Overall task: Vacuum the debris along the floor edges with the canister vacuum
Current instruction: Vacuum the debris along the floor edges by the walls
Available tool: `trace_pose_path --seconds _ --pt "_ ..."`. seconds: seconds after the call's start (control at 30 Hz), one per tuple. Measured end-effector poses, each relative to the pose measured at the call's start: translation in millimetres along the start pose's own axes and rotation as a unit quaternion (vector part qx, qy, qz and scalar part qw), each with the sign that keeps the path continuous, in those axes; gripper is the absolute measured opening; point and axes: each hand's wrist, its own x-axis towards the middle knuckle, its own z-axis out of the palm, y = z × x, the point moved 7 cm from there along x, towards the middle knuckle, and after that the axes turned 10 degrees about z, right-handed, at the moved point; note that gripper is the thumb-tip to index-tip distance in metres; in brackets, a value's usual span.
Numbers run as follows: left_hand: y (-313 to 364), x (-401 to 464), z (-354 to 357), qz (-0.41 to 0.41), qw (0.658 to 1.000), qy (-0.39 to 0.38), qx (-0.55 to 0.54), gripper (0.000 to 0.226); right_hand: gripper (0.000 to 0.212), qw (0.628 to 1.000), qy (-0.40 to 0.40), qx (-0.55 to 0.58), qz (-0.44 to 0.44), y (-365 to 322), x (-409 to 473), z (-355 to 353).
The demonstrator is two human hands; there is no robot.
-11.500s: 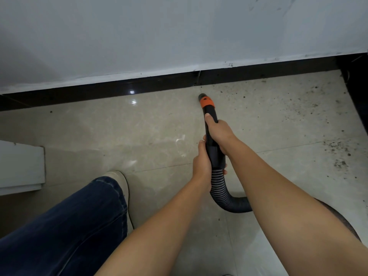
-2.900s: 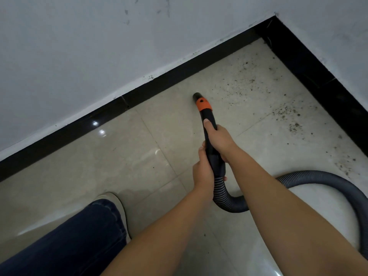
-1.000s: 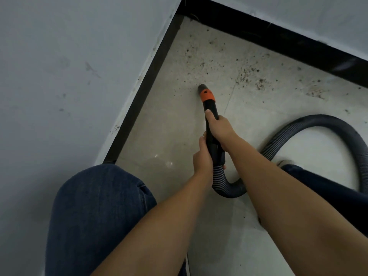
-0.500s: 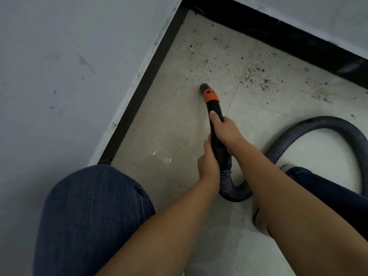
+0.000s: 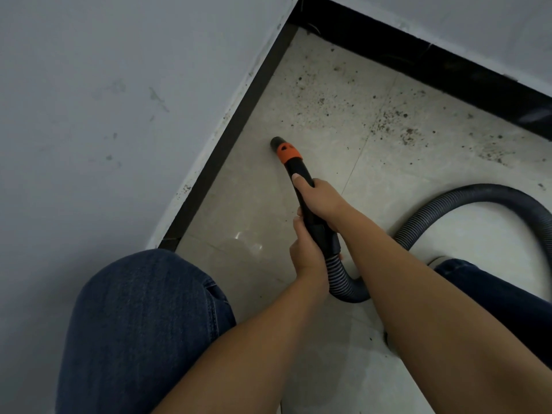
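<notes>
Two hands clenched on vacuum wand point(image 5: 301, 186): right hand point(image 5: 321, 201) forward, left hand point(image 5: 306, 252) at the hose cuff. Nozzle point(image 5: 276, 143) down near floor, beside black skirting point(image 5: 230, 144). Long axis runs from hands up-left toward corner. Risk: debris point(image 5: 388, 124) lies rightward; looping hose point(image 5: 466, 201) may drag through it, scattering grit.
</notes>
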Motion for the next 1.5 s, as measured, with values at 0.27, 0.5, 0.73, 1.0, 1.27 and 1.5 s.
trace_pose_path --seconds 0.27,0.5,0.73,1.0,1.27,1.5 --pt "1 7 34 0.004 0.994 -0.095 0.054 0.066 0.038 0.992 0.091 0.089 0.021 13 12 -46" --pt "12 16 53 0.012 0.984 -0.144 0.106 0.065 0.040 0.983 0.117 0.132 0.037 12 23 -66" --pt "17 17 46 0.024 0.993 -0.101 0.051 0.062 0.040 0.992 0.075 0.100 0.017 -6 24 -48" --pt "17 13 35 0.033 0.997 -0.065 0.038 0.056 0.039 0.997 0.038 0.070 0.005 -8 23 -34" --pt "20 28 65 0.016 0.987 -0.128 0.092 0.064 0.041 0.986 0.112 0.125 0.018 -3 34 -72" --pt "30 43 85 0.029 0.983 -0.150 0.104 0.065 0.039 0.980 0.124 0.155 0.012 -13 49 -87"
